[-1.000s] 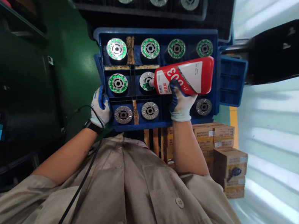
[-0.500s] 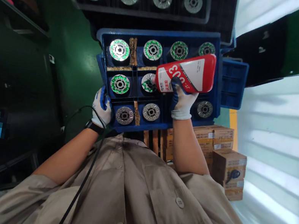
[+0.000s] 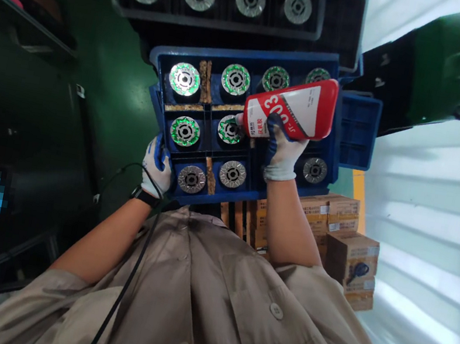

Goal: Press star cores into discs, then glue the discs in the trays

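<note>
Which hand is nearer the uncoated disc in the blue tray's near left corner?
Left. The left hand is at the rim of the tray, beside the disc; the right hand is farther off, gripping the red bottle.

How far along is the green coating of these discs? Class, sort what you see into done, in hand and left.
Done: five discs in the blue tray show green rings. In hand: the right hand tips a red bottle over a sixth disc, already partly green. Left: three bare discs in the nearest row, and the black tray of bare discs.
</note>
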`<move>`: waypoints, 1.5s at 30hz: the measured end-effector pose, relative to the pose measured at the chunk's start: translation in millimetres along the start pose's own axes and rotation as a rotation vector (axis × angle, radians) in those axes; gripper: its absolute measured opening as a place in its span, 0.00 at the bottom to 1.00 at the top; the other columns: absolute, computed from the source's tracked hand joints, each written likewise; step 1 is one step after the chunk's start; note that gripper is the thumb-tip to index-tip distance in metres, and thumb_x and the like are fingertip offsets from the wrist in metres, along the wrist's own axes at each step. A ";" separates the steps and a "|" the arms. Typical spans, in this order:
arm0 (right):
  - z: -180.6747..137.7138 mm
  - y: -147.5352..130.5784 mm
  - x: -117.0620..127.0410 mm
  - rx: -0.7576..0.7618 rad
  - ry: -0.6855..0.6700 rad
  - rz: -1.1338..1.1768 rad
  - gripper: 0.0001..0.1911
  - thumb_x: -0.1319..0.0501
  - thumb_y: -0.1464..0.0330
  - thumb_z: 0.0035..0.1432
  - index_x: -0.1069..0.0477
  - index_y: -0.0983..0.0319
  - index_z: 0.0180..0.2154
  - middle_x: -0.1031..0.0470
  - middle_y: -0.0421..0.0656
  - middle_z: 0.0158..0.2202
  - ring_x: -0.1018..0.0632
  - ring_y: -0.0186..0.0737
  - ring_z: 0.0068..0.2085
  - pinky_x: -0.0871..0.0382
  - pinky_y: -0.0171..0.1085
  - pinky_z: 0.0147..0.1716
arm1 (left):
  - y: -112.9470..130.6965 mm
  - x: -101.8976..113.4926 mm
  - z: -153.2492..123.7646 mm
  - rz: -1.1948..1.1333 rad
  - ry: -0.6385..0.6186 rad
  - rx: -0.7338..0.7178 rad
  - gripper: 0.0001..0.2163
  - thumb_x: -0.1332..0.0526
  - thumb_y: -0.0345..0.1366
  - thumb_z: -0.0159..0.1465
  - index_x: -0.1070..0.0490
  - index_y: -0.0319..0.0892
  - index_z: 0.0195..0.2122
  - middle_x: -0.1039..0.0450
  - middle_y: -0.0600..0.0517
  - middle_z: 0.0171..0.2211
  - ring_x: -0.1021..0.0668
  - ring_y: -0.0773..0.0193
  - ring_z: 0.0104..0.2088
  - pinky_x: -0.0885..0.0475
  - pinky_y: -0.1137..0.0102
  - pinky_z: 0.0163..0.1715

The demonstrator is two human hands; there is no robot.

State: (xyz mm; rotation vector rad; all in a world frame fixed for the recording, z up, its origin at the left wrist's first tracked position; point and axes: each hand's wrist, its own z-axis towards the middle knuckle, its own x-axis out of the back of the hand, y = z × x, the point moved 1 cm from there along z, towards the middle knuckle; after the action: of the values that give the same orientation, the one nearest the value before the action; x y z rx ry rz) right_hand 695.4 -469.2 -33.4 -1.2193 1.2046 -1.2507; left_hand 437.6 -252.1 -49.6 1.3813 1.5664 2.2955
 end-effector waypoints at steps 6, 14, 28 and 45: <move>6.1 -1.2 -4.7 -0.055 0.029 0.036 0.50 0.20 0.47 0.30 0.30 0.61 0.54 0.21 0.50 0.55 0.21 0.56 0.60 0.28 0.59 0.64 | -0.2 0.4 0.2 -0.003 0.000 -0.021 0.26 0.46 0.38 0.65 0.32 0.34 0.63 0.28 0.36 0.60 0.28 0.50 0.65 0.36 0.57 0.70; 11.2 -7.7 5.5 -0.060 0.040 -0.001 0.47 0.20 0.49 0.32 0.30 0.60 0.53 0.20 0.49 0.55 0.21 0.53 0.60 0.29 0.57 0.66 | -1.7 0.8 0.2 0.030 -0.014 0.008 0.26 0.45 0.36 0.65 0.33 0.36 0.64 0.28 0.38 0.61 0.29 0.52 0.66 0.37 0.59 0.70; 18.2 -9.7 22.3 -0.042 0.062 0.006 0.48 0.19 0.48 0.28 0.29 0.59 0.51 0.21 0.48 0.56 0.20 0.53 0.58 0.30 0.59 0.66 | -2.8 2.5 2.4 0.022 -0.047 0.058 0.27 0.45 0.36 0.63 0.34 0.37 0.64 0.30 0.38 0.63 0.30 0.52 0.67 0.39 0.59 0.71; 1.5 -36.6 32.4 -0.097 0.046 -0.003 0.45 0.18 0.56 0.33 0.29 0.60 0.53 0.20 0.50 0.54 0.22 0.55 0.61 0.26 0.54 0.65 | -3.0 2.8 3.8 0.019 -0.030 0.040 0.28 0.44 0.36 0.62 0.33 0.35 0.64 0.29 0.36 0.62 0.30 0.50 0.67 0.39 0.59 0.71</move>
State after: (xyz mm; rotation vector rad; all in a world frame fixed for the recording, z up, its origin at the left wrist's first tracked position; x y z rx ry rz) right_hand 696.0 -500.4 4.2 -1.2690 1.3101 -1.2406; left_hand 437.1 -246.5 -49.8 1.4396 1.6064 2.2547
